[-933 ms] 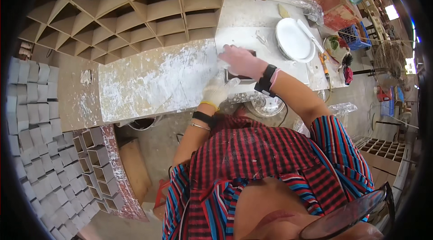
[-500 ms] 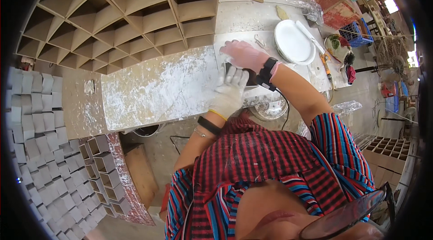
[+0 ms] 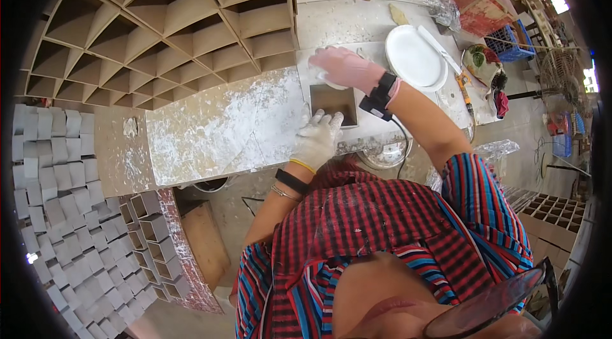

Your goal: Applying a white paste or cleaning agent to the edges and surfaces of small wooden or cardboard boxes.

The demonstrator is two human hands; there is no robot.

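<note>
A small square brown box (image 3: 333, 102), open on top, sits on the plaster-smeared bench top (image 3: 223, 129). My left hand (image 3: 317, 138), in a white work glove, lies against the box's near left corner and steadies it. Just beyond the box's far edge is my right hand (image 3: 347, 68), in a pink glove with a black wrist strap. Its fingers curl over a small white piece (image 3: 326, 79). What that piece is I cannot make out.
A round white plate (image 3: 414, 57) lies right of the box, with tools and a cloth beyond it. A large brown lattice of open cells (image 3: 166, 27) fills the far left. Several grey blocks (image 3: 51, 167) and small boxes (image 3: 153, 243) are stacked at the left. A metal bowl (image 3: 386, 154) sits under the bench edge.
My right hand has moved off the box to its far edge, uncovering the opening. My left hand has slid up against the box's near corner.
</note>
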